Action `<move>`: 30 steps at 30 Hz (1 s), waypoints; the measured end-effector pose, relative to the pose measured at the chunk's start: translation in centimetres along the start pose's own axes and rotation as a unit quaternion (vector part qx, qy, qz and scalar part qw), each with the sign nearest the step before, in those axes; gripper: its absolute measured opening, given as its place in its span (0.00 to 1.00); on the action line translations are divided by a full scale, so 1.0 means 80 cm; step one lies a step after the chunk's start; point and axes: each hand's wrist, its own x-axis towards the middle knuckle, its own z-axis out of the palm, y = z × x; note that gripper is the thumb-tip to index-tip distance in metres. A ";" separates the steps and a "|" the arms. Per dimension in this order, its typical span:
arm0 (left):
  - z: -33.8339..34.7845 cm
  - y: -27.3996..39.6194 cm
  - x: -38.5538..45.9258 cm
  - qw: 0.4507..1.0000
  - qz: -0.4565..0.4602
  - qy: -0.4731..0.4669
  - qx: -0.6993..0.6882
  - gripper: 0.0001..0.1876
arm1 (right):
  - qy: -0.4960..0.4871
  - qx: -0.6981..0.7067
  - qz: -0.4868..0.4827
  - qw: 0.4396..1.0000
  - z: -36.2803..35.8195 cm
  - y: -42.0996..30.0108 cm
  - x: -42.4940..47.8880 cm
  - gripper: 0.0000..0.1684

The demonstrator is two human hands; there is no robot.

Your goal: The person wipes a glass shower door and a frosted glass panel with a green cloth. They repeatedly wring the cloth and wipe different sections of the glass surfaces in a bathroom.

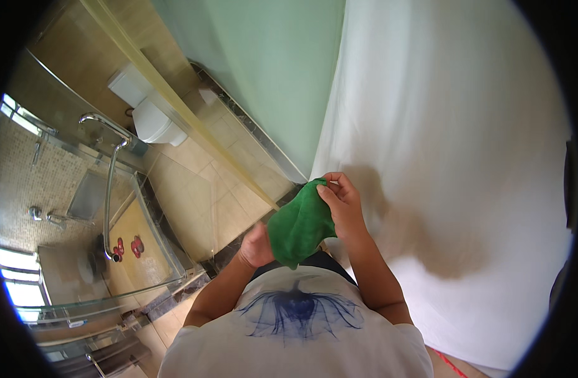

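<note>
A green cloth [300, 227] hangs between my two hands in front of my body. My right hand [341, 201] pinches its upper corner between thumb and fingers. At the cloth's lower left side is my left hand [258, 246], slightly blurred; its fingers are partly hidden behind the fabric, so its grip is unclear. A large white curtain or sheet [440, 141] hangs close by on the right, with shadows on it.
On the left, a glass-walled shower area [142, 227] has a long curved metal handle [110, 189] and red slippers [136, 246] on its floor. A white toilet [152, 120] stands farther back. A pale green panel [270, 71] rises ahead.
</note>
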 end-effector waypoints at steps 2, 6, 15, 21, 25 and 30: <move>0.009 -0.002 0.002 0.998 0.018 0.047 0.038 0.32 | 0.018 -0.010 0.020 1.000 -0.014 0.005 0.010 0.11; 0.033 0.009 -0.005 0.995 0.057 0.073 0.044 0.29 | -0.064 0.019 0.049 0.997 -0.025 -0.001 0.022 0.22; 0.060 0.033 -0.042 0.987 0.140 0.061 0.057 0.29 | -0.283 0.115 0.179 0.935 -0.011 0.012 0.022 0.43; 0.073 0.070 -0.075 0.946 0.133 0.218 0.201 0.23 | -0.219 0.018 0.007 0.975 0.014 0.013 0.017 0.34; 0.049 0.082 -0.080 0.886 0.133 0.328 0.301 0.17 | -0.220 -0.117 -0.105 0.963 0.033 0.006 0.010 0.23; 0.060 0.090 -0.092 0.836 0.278 0.306 0.362 0.24 | -0.194 -0.272 -0.180 0.925 0.067 -0.029 -0.005 0.21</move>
